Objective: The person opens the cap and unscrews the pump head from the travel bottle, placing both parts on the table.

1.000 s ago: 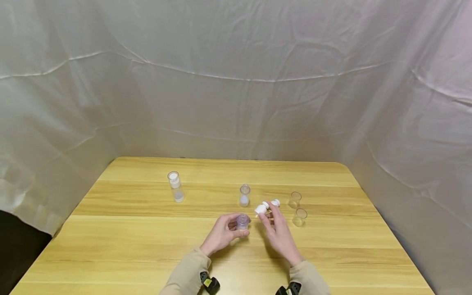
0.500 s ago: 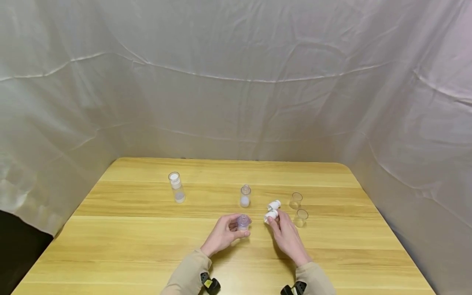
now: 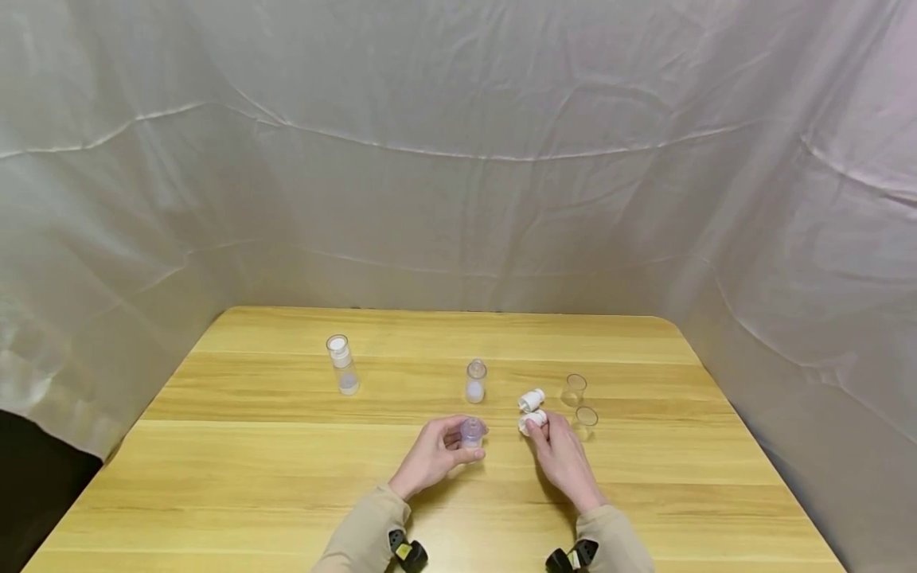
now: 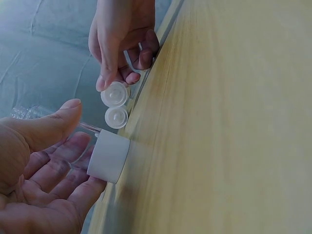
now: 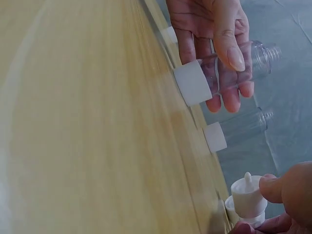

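Observation:
My left hand [image 3: 430,455] holds a clear bottle [image 3: 471,434] upright between thumb and fingers; it has a white base and an uncapped threaded neck. Low over the table, my right hand [image 3: 567,465] pinches a white pump head [image 3: 531,422]. Its central stem shows on the pump head [image 5: 247,199] in the right wrist view. A second white pump head [image 3: 532,399] lies just beyond it, the two close together. Behind the held bottle stands another clear bottle [image 3: 476,383] with a white base and bare neck.
Two clear caps [image 3: 575,388] stand right of the pump heads, near the right hand. A complete bottle [image 3: 342,366] with white pump and clear cap stands at the back left of the wooden table [image 3: 251,461]. Grey curtains [image 3: 458,223] surround the table's back and sides.
My right hand has moved right and down with the pump head, bringing it from near the left hand's bottle to beside the other pump head. The left hand stays in place.

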`<state>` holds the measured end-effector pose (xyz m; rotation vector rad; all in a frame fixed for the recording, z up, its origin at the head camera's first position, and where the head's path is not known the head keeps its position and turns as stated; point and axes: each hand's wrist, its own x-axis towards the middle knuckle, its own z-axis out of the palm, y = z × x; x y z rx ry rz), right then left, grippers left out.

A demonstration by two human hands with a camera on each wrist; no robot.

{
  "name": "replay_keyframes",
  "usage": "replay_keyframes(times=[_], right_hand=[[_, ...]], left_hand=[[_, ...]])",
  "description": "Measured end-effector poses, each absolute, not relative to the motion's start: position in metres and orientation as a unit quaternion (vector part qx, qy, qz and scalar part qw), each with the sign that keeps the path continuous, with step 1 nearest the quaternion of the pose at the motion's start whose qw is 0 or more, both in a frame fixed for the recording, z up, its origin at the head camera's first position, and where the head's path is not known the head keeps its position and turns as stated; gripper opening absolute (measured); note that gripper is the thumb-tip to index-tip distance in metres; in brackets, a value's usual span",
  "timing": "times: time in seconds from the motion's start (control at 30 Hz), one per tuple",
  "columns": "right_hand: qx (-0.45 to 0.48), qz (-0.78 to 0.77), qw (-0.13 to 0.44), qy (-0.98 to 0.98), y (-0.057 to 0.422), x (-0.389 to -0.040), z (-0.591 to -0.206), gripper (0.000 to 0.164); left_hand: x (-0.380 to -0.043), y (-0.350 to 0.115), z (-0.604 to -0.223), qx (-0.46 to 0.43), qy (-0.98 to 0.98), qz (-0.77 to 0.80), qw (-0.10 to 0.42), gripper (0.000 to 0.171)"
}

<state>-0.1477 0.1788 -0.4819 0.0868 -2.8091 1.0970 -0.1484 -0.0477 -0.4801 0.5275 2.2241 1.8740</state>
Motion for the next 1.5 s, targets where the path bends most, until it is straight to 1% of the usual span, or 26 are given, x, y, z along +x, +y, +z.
replay_keyframes(times=[0.3,0.7,1.2,1.37,1.5], right_hand=[[0.023,0.359,0.062,-0.931,0.1796,-0.1496,-0.4832,0.019],[0.017,0.36,0.057,-0.931,0.1795,-0.1523,-0.4836,0.019],[0.013,0.356,0.056,-0.933,0.1787,-0.1524,-0.483,0.023],[0.008,0.355,0.049,-0.934,0.1776,-0.1526,-0.4827,0.02],[0.01,0.354,0.051,-0.934,0.1778,-0.1508,-0.4838,0.021]], left_hand=[[-0.149,-0.048,-0.4802,0.18,0.749,0.631,0.095,0.045],[-0.1489,-0.0484,-0.4817,0.187,0.748,0.629,0.095,0.044],[-0.1497,-0.0477,-0.4831,0.185,0.752,0.626,0.097,0.044],[-0.1499,-0.0475,-0.4833,0.181,0.755,0.623,0.093,0.043],[-0.1497,-0.0473,-0.4834,0.182,0.756,0.622,0.093,0.044]])
